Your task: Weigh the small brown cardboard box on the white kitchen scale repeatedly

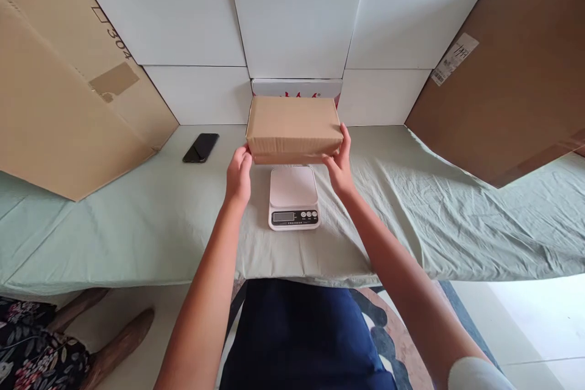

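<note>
Bare forearms (208, 298) reach over the near edge of the worktop (137, 237) to a two-handed grip: left hand (238, 175) and right hand (340, 167) clasp a brown carton (295, 125) by opposite ends, probably to keep it level, seemingly raised just beyond the scale (294, 189), toward the back edge; a phone (201, 148) lies left, likely out of harm's way; the carton looks plain, crisp-edged, its visible faces unprinted

Makeshift screened workstation indoors; whether home or workshop cannot be told.
The tabletop (137, 231) wears a wrinkled pale-green cloth (461, 219), white panels (297, 27) line its back edge, and brown corrugated-cardboard sheets (507, 85) wall both ends. A digital scale (294, 186) sits toward the front edge's middle; beyond that edge shows pale floor (539, 323) with patterned inlay (381, 329).
</note>
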Motion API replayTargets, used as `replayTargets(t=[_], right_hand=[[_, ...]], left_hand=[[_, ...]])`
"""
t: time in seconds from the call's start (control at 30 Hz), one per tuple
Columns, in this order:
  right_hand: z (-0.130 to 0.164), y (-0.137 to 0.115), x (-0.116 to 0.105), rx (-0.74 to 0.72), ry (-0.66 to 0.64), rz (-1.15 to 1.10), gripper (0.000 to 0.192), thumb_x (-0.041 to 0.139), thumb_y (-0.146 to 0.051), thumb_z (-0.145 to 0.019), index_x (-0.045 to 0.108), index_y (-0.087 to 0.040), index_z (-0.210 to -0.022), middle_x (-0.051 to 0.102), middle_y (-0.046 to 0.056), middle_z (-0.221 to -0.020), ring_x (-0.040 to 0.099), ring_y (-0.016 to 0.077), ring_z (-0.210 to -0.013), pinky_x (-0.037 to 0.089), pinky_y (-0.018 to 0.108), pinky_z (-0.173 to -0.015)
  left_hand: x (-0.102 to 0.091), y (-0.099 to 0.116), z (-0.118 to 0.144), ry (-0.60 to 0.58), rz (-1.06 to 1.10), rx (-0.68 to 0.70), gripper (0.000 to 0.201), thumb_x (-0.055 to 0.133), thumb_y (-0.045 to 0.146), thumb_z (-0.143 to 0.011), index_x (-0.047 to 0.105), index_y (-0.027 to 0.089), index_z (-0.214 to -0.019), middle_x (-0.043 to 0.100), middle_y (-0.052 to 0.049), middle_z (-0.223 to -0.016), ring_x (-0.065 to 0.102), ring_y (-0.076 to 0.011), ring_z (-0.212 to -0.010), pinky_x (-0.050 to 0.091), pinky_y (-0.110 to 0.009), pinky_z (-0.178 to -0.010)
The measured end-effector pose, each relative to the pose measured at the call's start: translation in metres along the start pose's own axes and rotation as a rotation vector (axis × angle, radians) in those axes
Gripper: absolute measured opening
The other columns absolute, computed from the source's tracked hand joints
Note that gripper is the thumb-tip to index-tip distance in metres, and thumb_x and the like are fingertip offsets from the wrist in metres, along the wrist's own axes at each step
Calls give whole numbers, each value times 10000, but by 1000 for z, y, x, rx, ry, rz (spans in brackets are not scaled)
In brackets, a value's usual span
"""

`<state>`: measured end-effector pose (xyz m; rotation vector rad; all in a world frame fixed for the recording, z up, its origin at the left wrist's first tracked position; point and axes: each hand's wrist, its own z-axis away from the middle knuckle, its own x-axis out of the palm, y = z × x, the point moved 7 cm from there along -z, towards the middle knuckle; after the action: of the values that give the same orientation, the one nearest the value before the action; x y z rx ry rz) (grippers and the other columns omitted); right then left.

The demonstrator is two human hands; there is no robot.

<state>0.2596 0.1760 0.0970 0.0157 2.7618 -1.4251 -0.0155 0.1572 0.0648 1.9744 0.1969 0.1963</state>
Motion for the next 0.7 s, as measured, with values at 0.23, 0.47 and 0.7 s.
replayTargets(t=[0.23, 0.47, 0.7], right_hand=[[-30, 80, 7, 7, 51, 59, 878, 603, -573, -863, 202, -351, -1611, 273, 36, -1715, 252, 315, -1605, 286, 591, -1308], [-17, 92, 2, 102, 30, 9, 865, 642, -484, -843, 244, -338, -1597, 346, 53, -1680, 341, 319, -1553, 349, 568, -1275], [-19, 98, 6, 187, -43, 40, 927, 549, -585, -873, 86, -349, -1641, 272, 44, -1712, 334, 296, -1562, 360, 545, -1274]], left_hand=[[17, -71, -33, -20, 170, -165, 519, 595, 639, -892, 651, 255, -1236, 677, -118, -1396, 583, -275, -1414, 400, -466, -1223], [16, -90, -35, -48, 168, -218, 576, 615, 705, -845, 643, 258, -1207, 670, -120, -1421, 550, -287, -1450, 364, -468, -1247], [19, -90, -35, -43, 134, -229, 671, 574, 742, -856, 643, 252, -1309, 634, -151, -1490, 542, -285, -1465, 351, -459, -1256]])
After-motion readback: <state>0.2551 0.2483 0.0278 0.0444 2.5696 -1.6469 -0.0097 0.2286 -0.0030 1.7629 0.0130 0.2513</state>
